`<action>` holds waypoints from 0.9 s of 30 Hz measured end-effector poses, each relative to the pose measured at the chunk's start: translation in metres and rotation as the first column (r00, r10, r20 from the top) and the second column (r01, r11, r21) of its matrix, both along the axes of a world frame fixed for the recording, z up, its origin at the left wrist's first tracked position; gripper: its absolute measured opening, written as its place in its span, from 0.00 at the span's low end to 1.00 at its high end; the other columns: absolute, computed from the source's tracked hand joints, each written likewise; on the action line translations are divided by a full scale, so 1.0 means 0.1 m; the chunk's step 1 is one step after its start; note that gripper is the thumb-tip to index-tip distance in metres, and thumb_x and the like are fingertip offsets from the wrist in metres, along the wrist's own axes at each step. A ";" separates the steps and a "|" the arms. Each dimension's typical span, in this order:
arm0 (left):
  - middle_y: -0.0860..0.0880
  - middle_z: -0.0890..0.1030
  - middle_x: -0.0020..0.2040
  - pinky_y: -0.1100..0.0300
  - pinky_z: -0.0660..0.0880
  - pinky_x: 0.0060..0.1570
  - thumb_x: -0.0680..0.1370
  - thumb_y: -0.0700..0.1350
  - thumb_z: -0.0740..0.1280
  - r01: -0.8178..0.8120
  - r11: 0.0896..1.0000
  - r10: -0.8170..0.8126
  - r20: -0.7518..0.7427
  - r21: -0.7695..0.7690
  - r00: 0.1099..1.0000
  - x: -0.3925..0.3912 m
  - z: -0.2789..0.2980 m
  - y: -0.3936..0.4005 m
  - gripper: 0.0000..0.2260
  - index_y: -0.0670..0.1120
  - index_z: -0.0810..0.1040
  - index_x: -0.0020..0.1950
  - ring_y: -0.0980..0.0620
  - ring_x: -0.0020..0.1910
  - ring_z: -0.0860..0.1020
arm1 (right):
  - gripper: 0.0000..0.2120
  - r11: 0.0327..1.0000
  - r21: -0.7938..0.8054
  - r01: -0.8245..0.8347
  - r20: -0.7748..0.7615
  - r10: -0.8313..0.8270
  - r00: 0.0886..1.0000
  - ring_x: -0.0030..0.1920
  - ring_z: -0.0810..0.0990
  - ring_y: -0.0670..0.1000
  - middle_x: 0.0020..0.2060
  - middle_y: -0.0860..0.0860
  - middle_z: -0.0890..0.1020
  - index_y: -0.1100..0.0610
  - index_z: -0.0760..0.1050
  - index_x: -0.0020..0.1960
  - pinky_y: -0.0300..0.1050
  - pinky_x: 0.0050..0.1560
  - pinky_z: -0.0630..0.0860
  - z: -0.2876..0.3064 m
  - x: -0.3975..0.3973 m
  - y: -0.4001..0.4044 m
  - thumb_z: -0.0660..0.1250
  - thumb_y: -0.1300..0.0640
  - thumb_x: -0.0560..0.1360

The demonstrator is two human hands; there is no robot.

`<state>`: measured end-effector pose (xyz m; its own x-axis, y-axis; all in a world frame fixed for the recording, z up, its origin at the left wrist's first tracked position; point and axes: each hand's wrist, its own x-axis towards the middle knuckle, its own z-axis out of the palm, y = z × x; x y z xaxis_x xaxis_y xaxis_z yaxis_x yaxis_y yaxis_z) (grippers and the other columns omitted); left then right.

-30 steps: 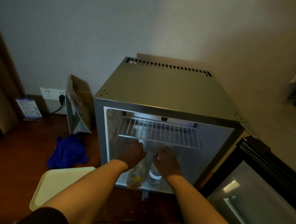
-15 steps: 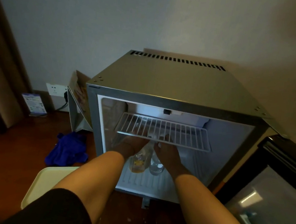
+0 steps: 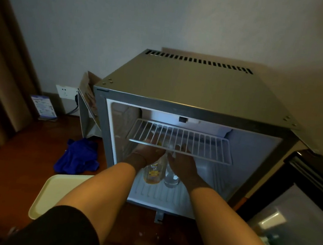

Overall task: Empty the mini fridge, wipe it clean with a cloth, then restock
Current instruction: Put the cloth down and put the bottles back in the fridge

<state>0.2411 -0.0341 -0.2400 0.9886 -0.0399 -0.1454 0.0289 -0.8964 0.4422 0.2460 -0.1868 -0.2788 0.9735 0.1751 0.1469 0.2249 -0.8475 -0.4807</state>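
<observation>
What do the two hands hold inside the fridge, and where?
It cannot be told. The left hand and right hand reach the upper parts of two clear bottles, under the white wire shelf.

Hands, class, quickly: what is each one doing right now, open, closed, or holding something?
Left hand: reaching under the wire shelf toward the yellow bottle; grip cannot be told.
Right hand: beside the clear bottle; grip cannot be told.

this looks like a hotel or guest room. a small steel mini fridge [image 3: 189, 89] stands on a dark wooden floor [image 3: 4, 166] against a plain pale wall [image 3: 167, 14], with a wall socket [image 3: 66, 91] low beside it. a heavy brown curtain [image 3: 2, 67] hangs at the left edge, and a small printed card [image 3: 43, 108] leans at its foot.
</observation>
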 end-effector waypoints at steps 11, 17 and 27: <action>0.36 0.68 0.72 0.50 0.74 0.59 0.80 0.59 0.62 -0.016 0.999 0.013 0.071 0.036 0.997 -0.43 0.06 0.12 0.30 0.42 0.64 0.76 0.37 0.63 0.75 | 0.31 0.993 -0.110 0.034 -0.059 -0.040 0.997 0.75 0.63 0.63 0.78 0.62 0.60 0.61 0.61 0.77 0.56 0.66 0.72 0.30 -0.54 -0.02 0.61 0.43 0.82; 0.41 0.58 0.78 0.44 0.72 0.64 0.80 0.63 0.59 0.024 0.994 -0.022 -0.020 0.104 1.000 -0.76 0.16 0.16 0.33 0.43 0.58 0.78 0.37 0.70 0.68 | 0.29 0.960 -0.275 0.048 -0.202 -0.107 0.973 0.70 0.65 0.60 0.75 0.57 0.60 0.58 0.60 0.75 0.54 0.61 0.73 0.56 -0.93 0.02 0.57 0.41 0.83; 0.41 0.76 0.63 0.46 0.74 0.56 0.80 0.65 0.56 0.050 0.966 -0.078 0.100 0.254 0.992 -1.47 0.55 0.22 0.26 0.46 0.75 0.64 0.40 0.61 0.74 | 0.24 0.961 -0.267 0.077 0.023 -0.073 0.997 0.61 0.71 0.60 0.63 0.57 0.70 0.59 0.69 0.66 0.53 0.53 0.76 0.91 -1.70 -0.08 0.61 0.41 0.81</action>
